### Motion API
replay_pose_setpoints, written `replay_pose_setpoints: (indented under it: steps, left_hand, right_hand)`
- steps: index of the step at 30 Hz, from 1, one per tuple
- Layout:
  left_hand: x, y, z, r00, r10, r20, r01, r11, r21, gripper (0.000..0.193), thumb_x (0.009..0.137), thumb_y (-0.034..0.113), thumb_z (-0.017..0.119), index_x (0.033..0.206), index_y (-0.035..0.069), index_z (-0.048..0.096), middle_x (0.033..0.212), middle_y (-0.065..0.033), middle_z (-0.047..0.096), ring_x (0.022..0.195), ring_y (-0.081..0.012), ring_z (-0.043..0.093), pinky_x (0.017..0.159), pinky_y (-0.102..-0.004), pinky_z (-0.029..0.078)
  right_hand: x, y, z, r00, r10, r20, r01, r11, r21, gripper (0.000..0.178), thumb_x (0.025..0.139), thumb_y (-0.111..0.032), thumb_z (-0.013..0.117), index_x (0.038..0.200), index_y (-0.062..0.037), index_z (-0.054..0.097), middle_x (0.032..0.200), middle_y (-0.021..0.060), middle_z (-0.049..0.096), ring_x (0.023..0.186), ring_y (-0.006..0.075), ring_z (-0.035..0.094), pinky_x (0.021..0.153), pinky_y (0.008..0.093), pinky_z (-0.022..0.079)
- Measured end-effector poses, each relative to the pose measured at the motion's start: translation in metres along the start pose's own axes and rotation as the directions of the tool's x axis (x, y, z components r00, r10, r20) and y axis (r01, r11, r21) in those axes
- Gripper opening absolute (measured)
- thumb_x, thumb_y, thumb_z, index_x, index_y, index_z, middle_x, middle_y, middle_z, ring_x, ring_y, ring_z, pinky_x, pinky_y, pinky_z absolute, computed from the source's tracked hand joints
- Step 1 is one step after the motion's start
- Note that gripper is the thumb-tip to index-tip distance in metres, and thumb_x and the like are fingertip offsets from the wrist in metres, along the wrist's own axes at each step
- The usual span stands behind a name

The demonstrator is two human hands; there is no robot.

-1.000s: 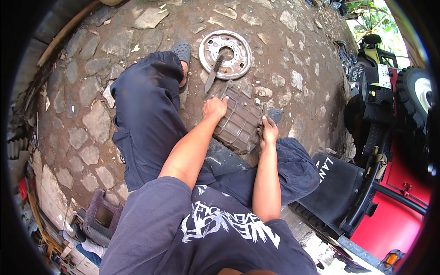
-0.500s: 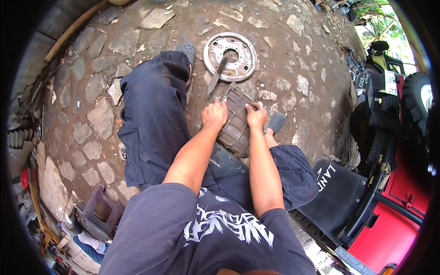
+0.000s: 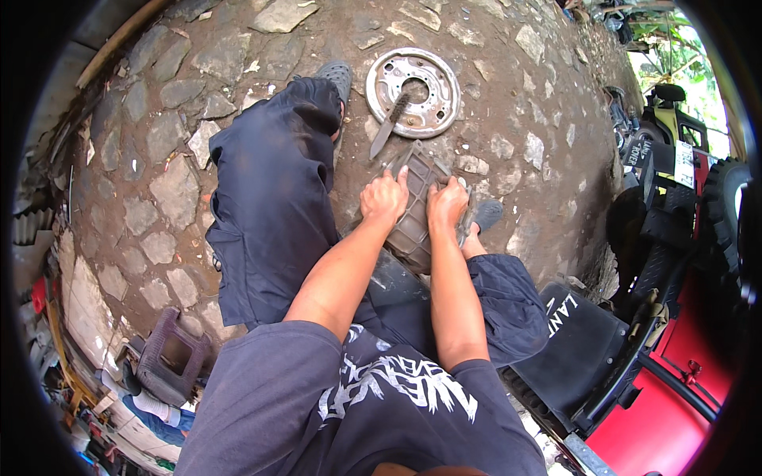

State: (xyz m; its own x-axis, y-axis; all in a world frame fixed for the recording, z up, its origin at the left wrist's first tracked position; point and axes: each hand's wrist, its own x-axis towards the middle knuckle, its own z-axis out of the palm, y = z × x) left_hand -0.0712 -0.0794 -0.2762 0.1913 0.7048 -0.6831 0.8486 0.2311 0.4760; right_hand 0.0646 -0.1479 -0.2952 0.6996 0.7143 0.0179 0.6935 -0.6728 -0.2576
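Note:
A grimy, grey-brown metal casting with a grid of raised ribs (image 3: pixel 412 232) is tilted between my knees. My left hand (image 3: pixel 384 198) grips its left edge near the far end, the thumb lying on the ribbed face. Around the opposite edge, the fingers of my right hand (image 3: pixel 447 203) are closed. Just beyond the casting lies a round, worn metal plate (image 3: pixel 444 117) with a central hole and several smaller holes. A brush-like tool (image 3: pixel 384 134) with a dark bristly end and a flat grey handle rests across its near rim.
Uneven stone and dirt ground (image 3: pixel 175 198) surrounds me. At the right stands a red vehicle (image 3: pixel 663 404) with a black mudflap (image 3: pixel 573 333) and a tyre (image 3: pixel 724 208). A purplish frame-like seat (image 3: pixel 171 357) sits at lower left, near another person's leg (image 3: pixel 159 408).
My view has shifted slightly, so the round plate appears further right. Both hands keep hold of the casting, and my left thumb now stretches along its face.

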Motion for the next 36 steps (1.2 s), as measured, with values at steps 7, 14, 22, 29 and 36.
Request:
replay_pose_setpoints:
  steps: [7,14,22,29,36]
  left_hand:
    - [0.002,-0.003,0.002,1.000,0.007,0.021,-0.006,0.998,-0.065,0.070,0.109,0.059,0.029,0.129,0.003,0.066,0.119,-0.0296,0.071,0.118,-0.0474,0.066,0.104,-0.0556,0.050]
    - [0.005,-0.007,0.003,1.000,0.013,0.018,-0.011,0.995,-0.096,0.064,0.111,0.051,0.030,0.131,0.002,0.065,0.121,-0.0286,0.071,0.119,-0.0454,0.066,0.105,-0.0529,0.050]
    - [0.007,-0.010,0.007,1.000,-0.003,0.006,0.004,0.991,-0.134,0.061,0.111,0.049,0.031,0.129,0.003,0.067,0.121,-0.0289,0.070,0.118,-0.0466,0.066,0.106,-0.0536,0.049]
    - [0.011,-0.012,0.006,0.999,-0.001,0.046,0.009,0.982,-0.188,0.064,0.111,0.051,0.030,0.129,0.003,0.068,0.127,-0.0301,0.068,0.125,-0.0457,0.062,0.108,-0.0534,0.048]
    - [0.015,-0.014,0.005,0.998,-0.040,0.040,0.049,0.967,-0.251,0.066,0.110,0.052,0.031,0.126,0.001,0.069,0.127,-0.0308,0.067,0.125,-0.0476,0.061,0.110,-0.0538,0.047]
  right_hand:
    - [0.014,0.001,0.008,0.999,0.033,-0.036,-0.034,0.999,-0.026,0.020,0.078,-0.012,0.083,0.094,-0.0021,0.076,0.093,0.0247,0.074,0.091,0.0411,0.073,0.086,0.0478,0.056]
    - [-0.008,0.007,0.008,0.996,0.044,-0.074,-0.033,0.989,0.144,0.022,0.077,-0.011,0.084,0.095,-0.0021,0.075,0.092,0.0241,0.072,0.090,0.0445,0.070,0.085,0.0516,0.054]
    - [-0.018,0.006,0.006,0.991,0.096,-0.094,-0.088,0.992,0.087,0.022,0.077,-0.015,0.086,0.096,-0.0107,0.078,0.090,0.0190,0.070,0.089,0.0412,0.070,0.080,0.0510,0.054]
    - [-0.004,0.009,0.013,0.994,-0.005,-0.106,0.004,1.000,-0.013,0.026,0.080,-0.023,0.085,0.101,-0.0106,0.076,0.100,0.0191,0.070,0.095,0.0435,0.069,0.081,0.0535,0.053]
    - [-0.010,0.011,0.009,0.997,0.039,-0.067,-0.039,0.999,0.010,0.031,0.080,-0.027,0.085,0.103,-0.0085,0.076,0.104,0.0201,0.070,0.098,0.0439,0.069,0.084,0.0557,0.053]
